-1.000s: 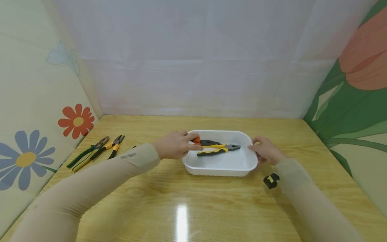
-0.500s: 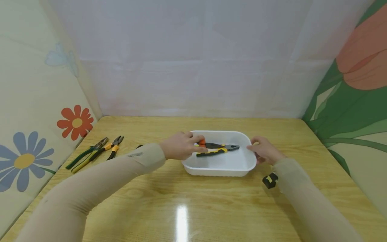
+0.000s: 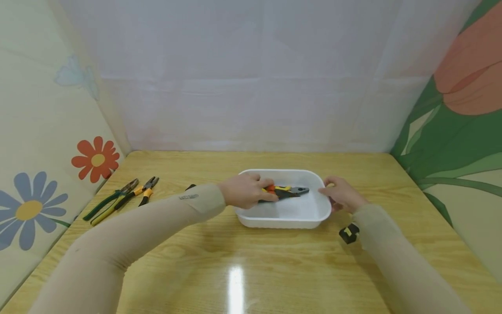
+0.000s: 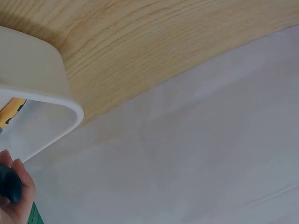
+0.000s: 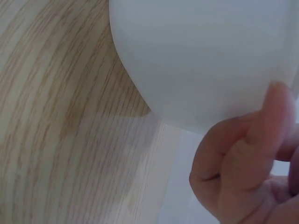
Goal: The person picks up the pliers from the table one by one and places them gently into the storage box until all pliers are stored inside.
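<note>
In the head view my left hand (image 3: 247, 190) reaches over the left rim of a white tray (image 3: 282, 223). It grips pliers with red-orange and dark parts (image 3: 270, 188), mostly hidden by the fingers. Under them lie yellow-and-black pliers (image 3: 300, 190), with their grey head pointing right. The left wrist view shows the left fingers curled round a dark rounded handle end (image 4: 10, 184), with a yellow handle (image 4: 13, 110) inside the tray. My right hand (image 3: 343, 194) pinches the tray's right rim, thumb uppermost; the right wrist view shows this grip close up.
Green-handled pliers (image 3: 129, 186) and orange-and-black pliers (image 3: 150, 183) lie on the table's left. A dark tip (image 3: 191, 186) shows behind my left sleeve. Beside my right wrist sits a small black-and-yellow block-like thing (image 3: 349, 233). A white sheet hangs at the back.
My left hand has moved right, deeper over the tray, carrying the red-orange pliers across the yellow-and-black ones, whose handles are now mostly covered. My right hand keeps its hold on the rim.
</note>
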Demonstrator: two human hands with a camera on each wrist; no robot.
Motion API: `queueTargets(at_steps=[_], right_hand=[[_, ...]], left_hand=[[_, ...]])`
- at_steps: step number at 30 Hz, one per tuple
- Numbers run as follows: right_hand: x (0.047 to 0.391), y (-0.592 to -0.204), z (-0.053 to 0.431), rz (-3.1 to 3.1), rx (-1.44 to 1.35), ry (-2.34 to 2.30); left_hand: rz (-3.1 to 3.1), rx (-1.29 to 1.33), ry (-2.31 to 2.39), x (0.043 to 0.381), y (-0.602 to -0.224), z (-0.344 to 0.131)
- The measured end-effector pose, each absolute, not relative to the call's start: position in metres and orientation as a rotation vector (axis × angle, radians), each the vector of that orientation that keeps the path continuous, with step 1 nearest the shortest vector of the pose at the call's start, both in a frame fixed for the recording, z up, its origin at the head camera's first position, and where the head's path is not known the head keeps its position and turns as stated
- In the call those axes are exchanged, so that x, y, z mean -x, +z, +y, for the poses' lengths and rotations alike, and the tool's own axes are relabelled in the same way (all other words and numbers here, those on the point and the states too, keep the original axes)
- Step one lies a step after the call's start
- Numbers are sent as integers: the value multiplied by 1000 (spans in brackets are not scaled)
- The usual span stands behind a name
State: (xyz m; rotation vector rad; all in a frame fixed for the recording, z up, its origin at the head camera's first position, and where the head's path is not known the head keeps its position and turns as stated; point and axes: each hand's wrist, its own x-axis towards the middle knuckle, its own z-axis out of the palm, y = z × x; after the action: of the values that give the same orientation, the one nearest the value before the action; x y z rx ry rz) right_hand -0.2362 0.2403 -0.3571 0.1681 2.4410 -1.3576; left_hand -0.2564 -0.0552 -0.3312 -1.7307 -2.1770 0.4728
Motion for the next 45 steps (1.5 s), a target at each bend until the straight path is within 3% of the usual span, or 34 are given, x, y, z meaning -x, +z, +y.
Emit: queueTargets(at_steps=[11,45], right_hand=[[236,-357,238,2452,-158,-1345],[235,-356,240,2447,-149,-1366]], left_hand=[[-2419,1715,633,256,-328,-31],[-2325,1960,610,261,-350,15]])
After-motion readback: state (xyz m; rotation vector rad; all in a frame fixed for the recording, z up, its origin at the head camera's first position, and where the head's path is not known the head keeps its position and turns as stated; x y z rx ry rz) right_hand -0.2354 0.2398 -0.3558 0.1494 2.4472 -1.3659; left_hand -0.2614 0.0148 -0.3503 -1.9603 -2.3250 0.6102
